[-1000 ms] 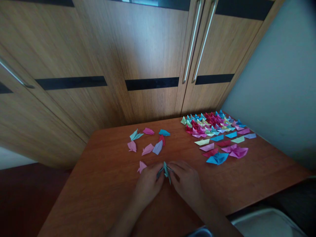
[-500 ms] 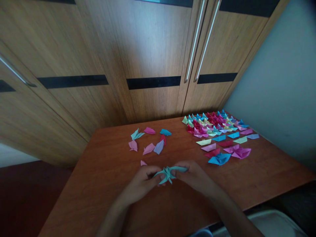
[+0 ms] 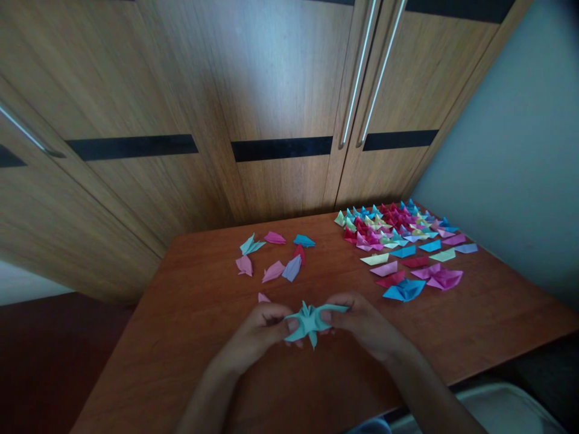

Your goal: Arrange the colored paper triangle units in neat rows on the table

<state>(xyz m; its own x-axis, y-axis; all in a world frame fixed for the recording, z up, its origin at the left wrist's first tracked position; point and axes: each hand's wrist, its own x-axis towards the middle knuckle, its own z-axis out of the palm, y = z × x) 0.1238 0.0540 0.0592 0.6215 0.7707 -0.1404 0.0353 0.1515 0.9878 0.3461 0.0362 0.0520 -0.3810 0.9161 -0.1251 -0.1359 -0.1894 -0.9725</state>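
Observation:
A teal folded paper piece point(image 3: 310, 320) with several points spread outward hangs just above the wooden table point(image 3: 190, 337). My left hand point(image 3: 260, 336) pinches its left side with closed fingers. My right hand point(image 3: 366, 326) pinches its right side, fingers also closed. A small pink folded piece point(image 3: 263, 298) lies on the table just behind my left hand, partly hidden by it.
Several loose folded pieces point(image 3: 275, 256) in pink, teal, blue and red lie mid-table. A large group of colourful folded pieces point(image 3: 398, 244) covers the far right. Wooden cabinet doors point(image 3: 280, 102) with metal handles stand behind the table, and a grey wall point(image 3: 511, 157) runs along its right.
The teal piece was narrow and upright between my fingers; both hands have pulled its sides apart, so it now lies spread and wider. The hands lifted slightly off the table.

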